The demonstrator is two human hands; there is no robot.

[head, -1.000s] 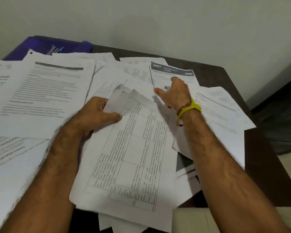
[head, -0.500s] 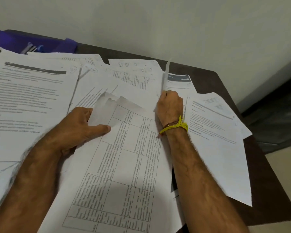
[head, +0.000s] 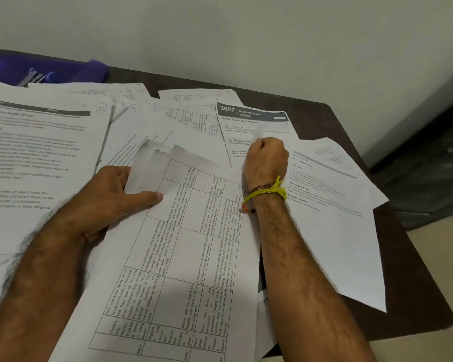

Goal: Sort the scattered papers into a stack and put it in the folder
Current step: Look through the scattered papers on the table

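Table [head: 413, 257] is dark wood, mostly buried; bare only beyond and to the right of our right hand. Loose papers [head: 50, 158] cover it, fanned out past both hands and off to the left, overlapping, so nothing is squared up yet.

Table-grid sheet [head: 173, 257] lies between our forearms, top of the pile. We read it as the base of the stack: that's why the left hand pins it.

Folder [head: 63, 69], purple, far beyond the left hand at the back edge, half under paper. Looks open with a metal clip inside, but it's blurred, can't say for sure.

Sheet headed 3667 [head: 251, 121] sits just beyond the right hand, partly over the others.

Left hand [head: 110, 199]: thumb flat across the grid sheet's top-left edge, fingers tucked underneath, a light pinch to keep it from sliding.

Right hand [head: 266, 159]: fingers curled into a fist around the 3667 sheet's near edge, paper sticking up from the grip, presumably to drag it onto the grid sheet.
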